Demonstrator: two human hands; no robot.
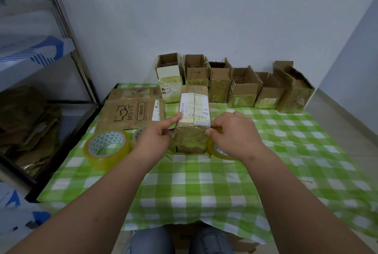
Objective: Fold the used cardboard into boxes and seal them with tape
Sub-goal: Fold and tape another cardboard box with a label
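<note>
A small cardboard box with white shipping labels on top stands on the green checked tablecloth in the middle. My left hand presses against its left side, forefinger stretched along the top edge. My right hand pinches a strip of clear yellowish tape at the box's right front corner. A tape roll lies under my right hand, mostly hidden. A bigger tape roll rests to the left, with another roll partly hidden behind my left hand. Flattened cardboard sheets lie at the back left.
Several folded open-topped boxes stand in a row along the white wall at the back. A metal shelf with stacked cardboard stands to the left. My knees in jeans show below the table's near edge.
</note>
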